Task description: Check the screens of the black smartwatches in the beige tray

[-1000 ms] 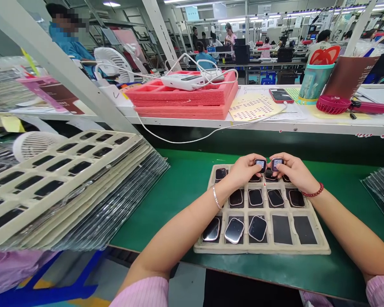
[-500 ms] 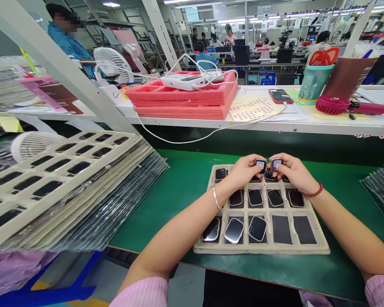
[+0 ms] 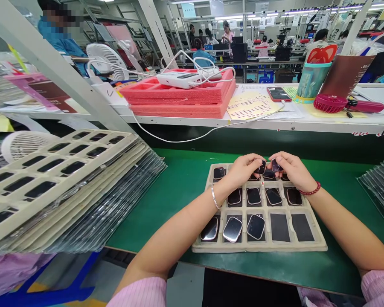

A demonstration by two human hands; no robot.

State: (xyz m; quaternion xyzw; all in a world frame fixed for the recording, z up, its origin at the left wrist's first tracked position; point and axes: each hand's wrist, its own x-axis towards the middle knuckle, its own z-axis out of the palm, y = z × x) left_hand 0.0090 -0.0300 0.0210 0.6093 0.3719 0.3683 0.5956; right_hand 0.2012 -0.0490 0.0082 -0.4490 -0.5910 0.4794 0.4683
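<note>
Watches (image 3: pixel 256 227): in the head view, two gripped over the back row of the tray (image 3: pixel 291 247), others lying in its cells.
Left hand (image 3: pixel 243 169): closed in a pinch, with thumb and fingertips on the left watch (image 3: pixel 260 167) above the tray's back row (silver bracelet (image 3: pixel 214 196) at the wrist).
Right hand (image 3: pixel 290 169): closed likewise on the right watch (image 3: pixel 276 166), near the other, above the same row.
Front row: three watches toward the tray's left, black pads (image 3: pixel 280 227) showing in its two right-hand cells.
Middle row: four watches visible, tray's left end hidden by the wrist.
Green bench (image 3: pixel 166 192): under the tray, with stacked trays (image 3: pixel 115 183) to its left.
White shelf (image 3: pixel 307 125): behind the tray, bearing red foam (image 3: pixel 179 108).
</note>
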